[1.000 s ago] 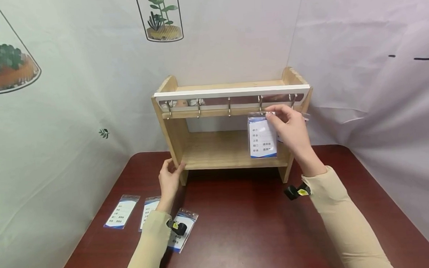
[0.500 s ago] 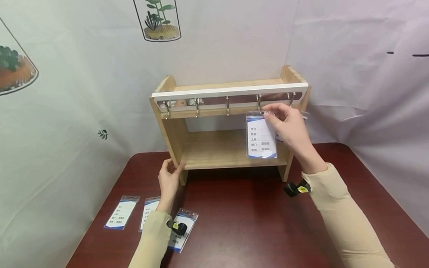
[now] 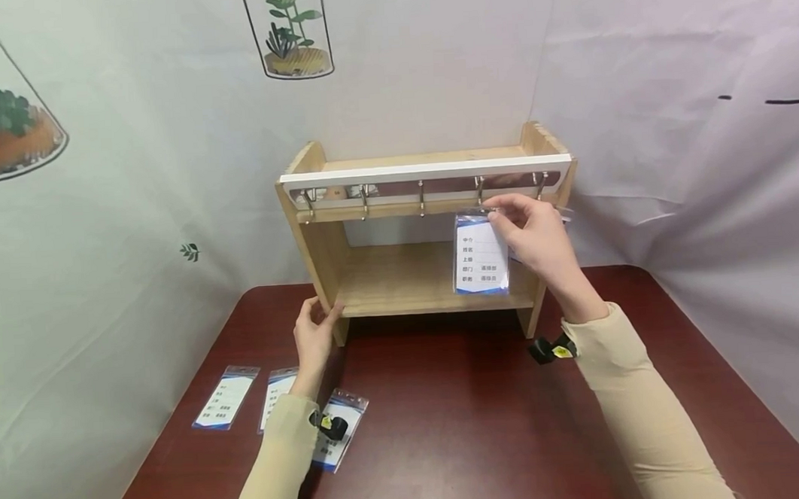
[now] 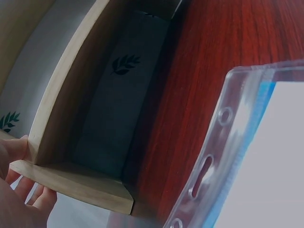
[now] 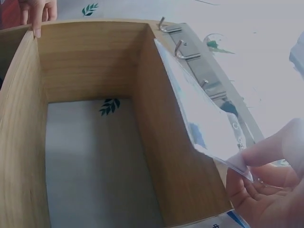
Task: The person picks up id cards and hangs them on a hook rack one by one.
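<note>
My right hand (image 3: 534, 231) pinches a name badge (image 3: 480, 264) in a clear plastic sleeve by its top edge. The badge hangs upright, its top just under the fourth hook (image 3: 480, 191) from the left on the white hook rail (image 3: 382, 173). In the right wrist view the badge (image 5: 204, 114) slants beside the rail, thumb and fingers at its slotted end. My left hand (image 3: 314, 337) grips the lower left side of the wooden shelf (image 3: 436, 308), thumb on the front edge, fingers behind the side panel (image 4: 85, 185).
Several badges lie on the dark red table at left: one farthest left (image 3: 226, 398), another (image 3: 276, 391) partly behind the left forearm, a third (image 3: 341, 430) under the left wrist camera. Part of another badge (image 5: 223, 221) shows below the right hand. A patterned curtain (image 3: 424, 67) hangs behind.
The badge in my right hand has shifted very slightly left and tilted a little, staying beneath the fourth hook. My left hand keeps its hold on the shelf. The head view has drifted slightly.
</note>
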Demonstrator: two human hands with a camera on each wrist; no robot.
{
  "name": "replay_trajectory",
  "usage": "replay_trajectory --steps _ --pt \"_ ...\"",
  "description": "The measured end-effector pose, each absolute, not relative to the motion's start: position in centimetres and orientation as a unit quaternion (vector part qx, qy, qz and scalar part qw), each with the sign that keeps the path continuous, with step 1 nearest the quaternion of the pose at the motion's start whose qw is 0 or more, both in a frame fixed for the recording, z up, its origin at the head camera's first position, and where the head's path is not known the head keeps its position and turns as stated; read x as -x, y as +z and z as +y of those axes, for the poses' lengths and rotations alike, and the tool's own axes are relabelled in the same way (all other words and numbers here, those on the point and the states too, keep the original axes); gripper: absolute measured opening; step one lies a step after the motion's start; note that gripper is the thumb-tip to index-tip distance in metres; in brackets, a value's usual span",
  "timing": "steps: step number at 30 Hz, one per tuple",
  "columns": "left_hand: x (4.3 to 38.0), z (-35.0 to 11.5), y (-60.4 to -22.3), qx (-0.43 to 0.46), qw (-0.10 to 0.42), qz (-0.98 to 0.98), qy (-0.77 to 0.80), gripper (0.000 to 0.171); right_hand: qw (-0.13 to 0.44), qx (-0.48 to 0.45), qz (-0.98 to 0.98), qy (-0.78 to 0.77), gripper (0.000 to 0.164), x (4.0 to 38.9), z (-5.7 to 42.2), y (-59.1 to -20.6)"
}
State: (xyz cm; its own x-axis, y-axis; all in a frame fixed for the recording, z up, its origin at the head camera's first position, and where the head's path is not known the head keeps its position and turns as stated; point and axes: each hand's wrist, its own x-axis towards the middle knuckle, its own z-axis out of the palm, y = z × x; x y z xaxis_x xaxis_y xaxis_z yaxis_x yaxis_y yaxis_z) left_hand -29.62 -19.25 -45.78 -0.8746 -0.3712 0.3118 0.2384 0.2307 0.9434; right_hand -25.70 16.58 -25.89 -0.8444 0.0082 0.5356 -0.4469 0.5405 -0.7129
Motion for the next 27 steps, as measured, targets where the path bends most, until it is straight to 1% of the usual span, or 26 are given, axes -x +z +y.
replay_trajectory --steps 7,27 --pt "29.60 -19.28 -45.93 -0.042 0.247 -0.748 -0.614 0.036 0.280 -0.132 -0.849 0.429 0.021 26.32 16.53 -26.44" --pt "29.77 -19.41 -45.94 -0.044 0.249 -0.746 -0.616 0.037 0.266 -0.165 -0.832 0.458 0.021 26.05 16.96 -26.69"
